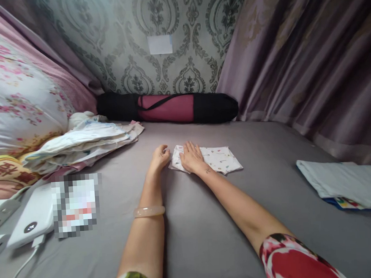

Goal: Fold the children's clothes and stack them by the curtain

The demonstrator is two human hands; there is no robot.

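A white cloth with a small scattered print lies folded into a flat rectangle on the grey sheet. My right hand rests palm down on the left part of this cloth, its fingers stretched out and pointing away from me. Just left of the cloth, my left hand is held apart from it, with curled fingers and a gap between thumb and fingers; nothing shows in it. A pale bangle circles my left forearm.
Left, a pile of loose cloths lies by a floral pillow. Nearer are a white power bank with a cable and a power strip. Folded cloths lie right. A black and maroon bag spans the back wall.
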